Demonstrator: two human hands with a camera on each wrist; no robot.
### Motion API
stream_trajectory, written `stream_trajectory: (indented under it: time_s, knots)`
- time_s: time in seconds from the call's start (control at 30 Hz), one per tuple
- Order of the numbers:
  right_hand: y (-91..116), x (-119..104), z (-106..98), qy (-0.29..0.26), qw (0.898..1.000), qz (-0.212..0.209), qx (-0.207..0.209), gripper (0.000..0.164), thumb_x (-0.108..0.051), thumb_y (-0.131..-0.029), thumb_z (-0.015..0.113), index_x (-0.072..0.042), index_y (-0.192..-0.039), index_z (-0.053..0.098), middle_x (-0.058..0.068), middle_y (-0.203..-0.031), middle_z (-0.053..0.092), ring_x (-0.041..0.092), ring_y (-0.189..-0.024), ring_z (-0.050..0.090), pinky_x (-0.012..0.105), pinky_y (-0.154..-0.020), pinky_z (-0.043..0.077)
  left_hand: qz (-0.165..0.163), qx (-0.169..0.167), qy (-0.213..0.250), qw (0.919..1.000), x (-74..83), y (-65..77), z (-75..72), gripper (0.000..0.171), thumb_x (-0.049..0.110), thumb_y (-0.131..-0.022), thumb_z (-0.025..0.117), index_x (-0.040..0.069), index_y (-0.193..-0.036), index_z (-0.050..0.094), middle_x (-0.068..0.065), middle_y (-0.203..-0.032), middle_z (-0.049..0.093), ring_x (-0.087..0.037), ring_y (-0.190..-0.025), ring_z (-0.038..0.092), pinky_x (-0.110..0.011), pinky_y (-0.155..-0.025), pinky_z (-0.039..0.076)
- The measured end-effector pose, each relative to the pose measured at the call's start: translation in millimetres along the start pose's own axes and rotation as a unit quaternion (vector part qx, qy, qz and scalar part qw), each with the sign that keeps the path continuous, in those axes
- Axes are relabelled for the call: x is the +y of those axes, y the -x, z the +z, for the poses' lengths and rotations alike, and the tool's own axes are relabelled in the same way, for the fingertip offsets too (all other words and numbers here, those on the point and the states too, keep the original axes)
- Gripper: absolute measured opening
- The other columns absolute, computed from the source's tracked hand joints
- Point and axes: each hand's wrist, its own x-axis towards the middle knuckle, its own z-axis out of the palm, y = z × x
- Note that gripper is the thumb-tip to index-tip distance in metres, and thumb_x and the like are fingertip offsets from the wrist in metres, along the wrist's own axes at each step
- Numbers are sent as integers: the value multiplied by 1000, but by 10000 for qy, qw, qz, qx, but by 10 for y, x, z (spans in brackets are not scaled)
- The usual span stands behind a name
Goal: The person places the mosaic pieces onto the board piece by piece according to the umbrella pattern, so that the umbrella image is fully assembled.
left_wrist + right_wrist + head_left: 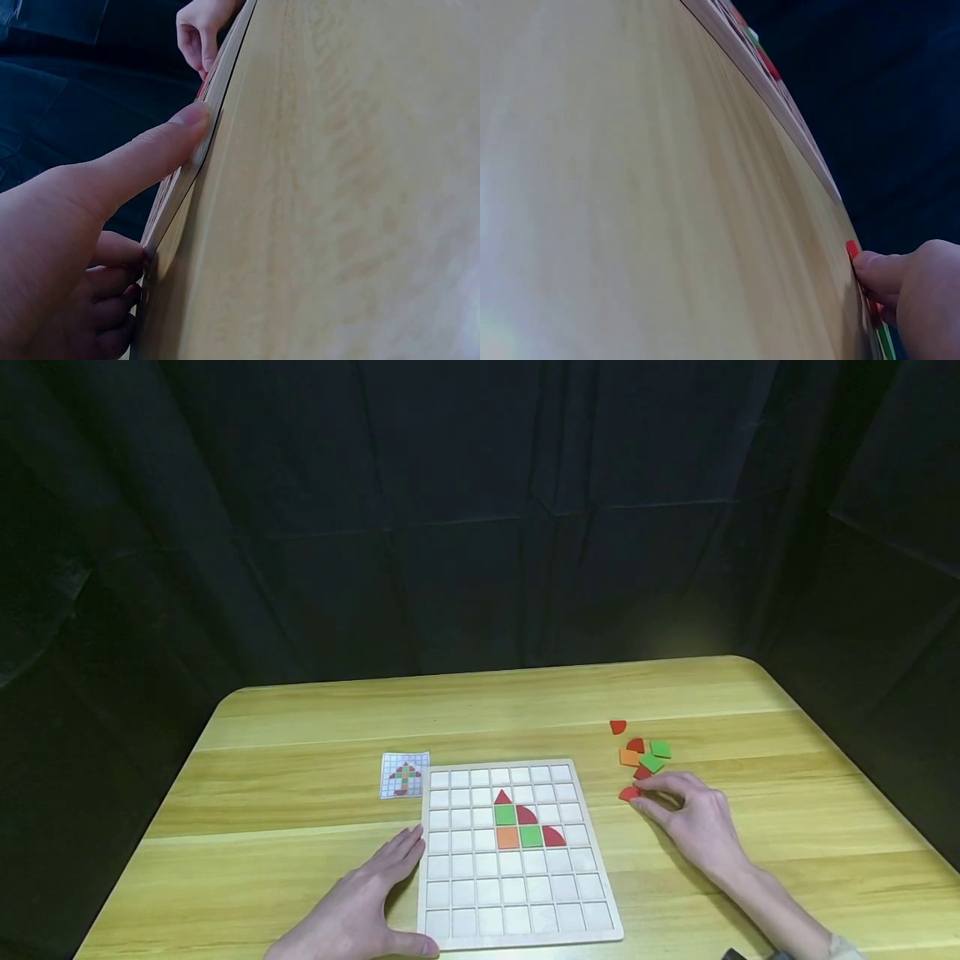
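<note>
Red quarter-circle tile (627, 794) is pinched by the right hand (695, 823); left hand (362, 895), thumb spread from fingers, touches grid board (489, 892); only head view shows pattern card (405, 775).

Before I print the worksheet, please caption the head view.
Left hand rests against the grid board as the right hand pinches a red piece.
</note>
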Motion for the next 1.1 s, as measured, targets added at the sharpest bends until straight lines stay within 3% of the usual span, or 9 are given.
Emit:
stream_trajectory:
  time_s: [0.23, 0.5, 0.87, 1.1]
  knots:
    - [4, -183, 79, -79, 9999, -97, 29, 28, -10, -68, 92, -19, -92, 80, -6, -88, 74, 6, -86, 64, 6, -74, 45, 122, 72, -19, 9999, -10, -3, -1, 120, 74, -68, 76, 5, -156, 32, -4, -165, 26, -30, -151, 27, -57, -112, 37]
    - [10, -424, 225, -281, 9993, -221, 61, 27, -10, -67, 92, -16, -90, 80, -7, -86, 75, 12, -83, 68, 9, -74, 49, -51, -37, 21, 10000, 1, -18, -1, 121, 76, -66, 75, 9, -156, 33, -1, -166, 24, -30, -151, 26, -56, -112, 36]
    - [16, -830, 462, -811, 9956, -306, -347, 23, -8, -69, 90, -13, -89, 79, -5, -88, 74, 13, -79, 68, 26, -63, 55, 181, 137, -105, 9997, -8, 0, 12, 120, 76, -67, 74, 6, -155, 34, -1, -166, 25, -30, -150, 27, -55, -111, 38]
    - [16, -1096, 612, -1278, 9883, -176, -816, 20, -7, -72, 88, -10, -90, 79, -3, -87, 73, 13, -82, 70, 25, -70, 59, 220, 182, -223, 9993, -14, 4, 24, 120, 77, -67, 73, 5, -155, 35, -1, -165, 26, -30, -150, 28, -55, -111, 39]
